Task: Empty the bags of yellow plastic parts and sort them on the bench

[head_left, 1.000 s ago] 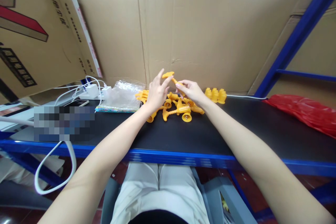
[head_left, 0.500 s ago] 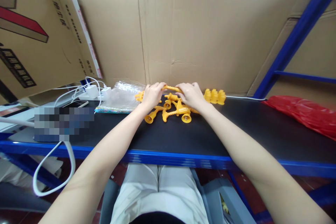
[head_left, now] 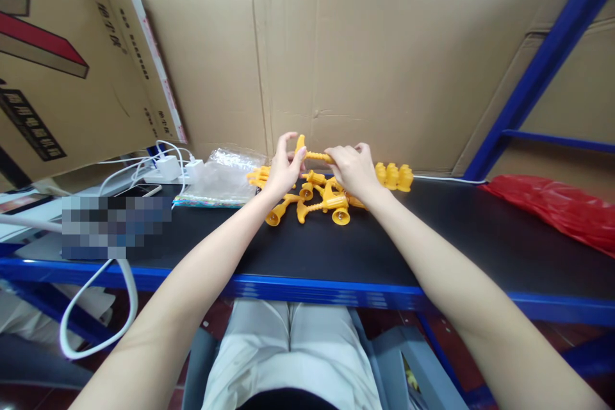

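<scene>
Above the black tabletop I hold a yellow plastic piece with a twisted shaft [head_left: 318,156] and a curved crosspiece at its left end. My left hand [head_left: 284,170] pinches that curved end between thumb and fingers. Wrapped round the shaft's other end is my right hand [head_left: 356,172], which hides that part. Below the hands lie several similar yellow pieces, among them a flared cup-shaped one [head_left: 341,216] and one with a twisted stem [head_left: 314,207]. More yellow parts [head_left: 259,175] lie beside my left wrist. A row of yellow ribbed pieces [head_left: 393,176] stands right of my right hand.
A clear plastic bag [head_left: 225,173] lies to the left, near white chargers and cables [head_left: 168,166]. At the far right is a red plastic bag [head_left: 552,205]. A cardboard wall [head_left: 384,64] closes off the back, and a blue metal edge [head_left: 327,288] runs along the front.
My left hand has risen and turned, so the curved end of the yellow piece now points up in view. My right hand has shifted slightly and still grips the shaft.
</scene>
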### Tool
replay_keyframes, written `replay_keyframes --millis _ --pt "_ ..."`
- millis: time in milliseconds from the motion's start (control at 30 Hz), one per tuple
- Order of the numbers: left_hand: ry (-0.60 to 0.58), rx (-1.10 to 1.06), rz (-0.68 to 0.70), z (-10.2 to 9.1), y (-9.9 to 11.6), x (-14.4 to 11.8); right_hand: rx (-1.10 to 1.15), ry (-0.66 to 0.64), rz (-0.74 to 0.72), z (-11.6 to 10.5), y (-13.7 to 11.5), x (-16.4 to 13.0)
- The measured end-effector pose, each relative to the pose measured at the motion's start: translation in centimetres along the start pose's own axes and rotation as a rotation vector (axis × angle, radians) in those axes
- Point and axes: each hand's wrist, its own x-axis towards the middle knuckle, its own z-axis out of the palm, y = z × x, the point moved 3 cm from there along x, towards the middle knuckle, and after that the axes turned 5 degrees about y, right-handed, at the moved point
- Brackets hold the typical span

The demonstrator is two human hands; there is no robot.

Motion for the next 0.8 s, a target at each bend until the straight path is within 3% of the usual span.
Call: replay_keyframes --millis 233,400,500,800 --pt "-0.19 0.475 0.354 -0.5 0.2 -0.7 -0.051 -0.033 0.01 0.2 0.6 -0.3" --pt "-0.137 0.649 0.343 -0.4 -0.1 -0.6 -0.063 -0.02 -0.006 0.3 0.5 -0.3" --pt "-0.117 0.666 0.316 -0.3 0.2 -0.5 -0.05 -0.001 -0.026 0.4 0.4 -0.2" --pt "-0.067 0.654 0.228 -0.8 -0.4 -0.3 0.017 -0.103 -0.078 1.3 0.2 -0.3"
